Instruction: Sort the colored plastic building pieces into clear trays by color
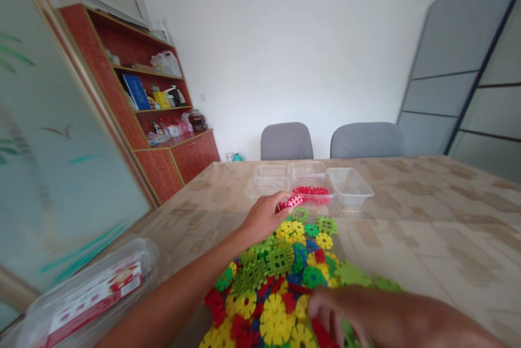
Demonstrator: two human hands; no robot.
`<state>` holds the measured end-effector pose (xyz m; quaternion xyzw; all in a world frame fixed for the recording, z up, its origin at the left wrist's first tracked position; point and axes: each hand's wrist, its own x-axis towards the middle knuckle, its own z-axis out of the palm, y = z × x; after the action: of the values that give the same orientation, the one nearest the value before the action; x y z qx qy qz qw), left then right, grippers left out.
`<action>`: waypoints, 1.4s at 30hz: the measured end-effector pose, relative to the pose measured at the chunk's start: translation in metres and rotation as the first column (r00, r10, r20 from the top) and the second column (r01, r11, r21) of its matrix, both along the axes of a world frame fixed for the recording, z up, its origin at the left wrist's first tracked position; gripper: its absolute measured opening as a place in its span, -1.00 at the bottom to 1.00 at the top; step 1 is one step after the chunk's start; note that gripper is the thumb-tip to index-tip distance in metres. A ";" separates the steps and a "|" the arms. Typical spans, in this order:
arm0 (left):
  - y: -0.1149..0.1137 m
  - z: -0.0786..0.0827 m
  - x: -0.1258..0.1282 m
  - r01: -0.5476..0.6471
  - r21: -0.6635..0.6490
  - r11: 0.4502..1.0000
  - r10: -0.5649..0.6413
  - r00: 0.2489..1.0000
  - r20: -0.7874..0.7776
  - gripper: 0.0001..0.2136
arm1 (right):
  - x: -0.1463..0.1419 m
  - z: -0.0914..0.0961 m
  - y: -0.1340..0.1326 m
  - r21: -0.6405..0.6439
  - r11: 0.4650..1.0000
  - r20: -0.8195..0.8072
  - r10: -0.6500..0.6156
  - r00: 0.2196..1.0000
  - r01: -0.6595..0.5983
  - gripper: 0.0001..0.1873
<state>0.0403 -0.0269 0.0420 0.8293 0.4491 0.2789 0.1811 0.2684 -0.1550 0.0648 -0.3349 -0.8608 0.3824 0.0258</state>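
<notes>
A heap of plastic interlocking pieces [280, 283] in yellow, green, red and blue lies on the table in front of me. My left hand [264, 217] reaches over the far side of the heap, fingers closed on a red piece [290, 202]. My right hand [345, 315] rests low on the near side of the heap, fingers curled among red and yellow pieces; what it grips is unclear. Beyond the heap stand several clear plastic trays [350, 186]; one tray [311, 191] holds red pieces.
The patterned beige table [427, 228] stretches right. A clear lidded box with a red label [93, 293] sits at the near left. Two grey chairs [287, 141] stand behind the table. A red-brown shelf cabinet [154, 114] stands at the left wall.
</notes>
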 end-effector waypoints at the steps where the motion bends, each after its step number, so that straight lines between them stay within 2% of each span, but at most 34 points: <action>1: -0.005 0.000 -0.003 0.014 -0.013 1.000 -0.014 1.000 -0.010 -0.67 | 0.002 0.001 0.005 -0.011 0.999 0.002 -0.031 1.000 0.031 -0.50; 3: -0.019 0.000 -0.013 0.042 -0.035 0.999 -0.043 0.999 -0.032 -0.69 | 0.005 0.000 0.012 -0.003 0.992 0.006 -0.124 0.992 0.124 -0.30; 5: -0.033 0.002 -0.024 0.072 -0.058 0.996 -0.075 0.996 -0.058 -0.71 | 0.006 -0.003 0.018 0.037 0.979 -0.027 -0.198 0.980 0.199 -0.28; 11: -0.060 0.019 -0.048 0.205 -0.192 0.960 -0.235 0.961 -0.148 -0.81 | 0.007 -0.019 0.042 0.202 0.935 -0.282 -0.230 0.932 0.292 -0.80; 15: -0.070 0.022 -0.056 0.165 -0.196 0.967 -0.202 0.961 -0.191 -0.80 | 0.010 -0.025 0.053 0.247 0.917 -0.279 -0.242 0.929 0.313 -0.84; 18: -0.078 0.015 -0.061 0.170 -0.121 0.978 -0.199 0.933 -0.298 -0.80 | 0.005 -0.031 0.044 0.267 0.923 -0.243 -0.215 0.946 0.278 -0.78; 21: -0.082 0.006 -0.066 0.144 -0.016 0.989 -0.140 0.921 -0.363 -0.77 | -0.007 -0.038 0.029 0.246 0.947 -0.187 -0.163 0.969 0.207 -0.53; 23: -0.082 0.001 -0.069 0.121 0.002 0.993 -0.112 0.921 -0.373 -0.75 | -0.016 -0.044 0.022 0.232 0.954 -0.139 -0.159 0.977 0.188 -0.40; 25: -0.081 -0.002 -0.072 0.122 -0.011 0.993 -0.117 0.918 -0.380 -0.77 | -0.023 -0.048 0.022 0.243 0.949 -0.137 -0.169 0.976 0.198 -0.49; 28: -0.082 -0.002 -0.078 0.108 -0.011 0.994 -0.103 0.915 -0.389 -0.77 | -0.025 -0.047 0.030 0.259 0.939 -0.202 -0.176 0.964 0.226 -0.83; 31: -0.085 0.001 -0.083 0.079 -0.008 0.997 -0.077 0.933 -0.353 -0.78 | -0.019 -0.042 0.039 0.207 0.942 -0.258 -0.207 0.944 0.263 -0.78; 34: -0.086 0.006 -0.079 0.099 0.010 0.995 -0.093 0.956 -0.277 -0.79 | -0.014 -0.043 0.042 0.115 0.948 -0.315 -0.248 0.916 0.297 -0.78; 37: -0.078 0.010 -0.065 0.116 0.053 0.992 -0.102 0.973 -0.206 -0.78 | -0.016 -0.045 0.038 0.037 0.969 -0.348 -0.218 0.912 0.246 -0.70; 40: -0.064 0.013 -0.045 0.106 0.076 0.991 -0.091 0.980 -0.176 -0.78 | -0.019 -0.045 0.040 0.100 0.962 -0.370 -0.202 0.907 0.256 -0.72; 42: -0.059 0.015 -0.033 0.124 0.076 0.989 -0.108 0.977 -0.183 -0.75 | -0.014 -0.045 0.050 0.185 0.930 -0.375 -0.232 0.898 0.317 -0.75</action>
<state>0.0072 -0.0863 0.0569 0.8827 0.4018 0.2120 0.1199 0.2547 -0.1051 0.0196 -0.3754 -0.8263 0.3202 0.2716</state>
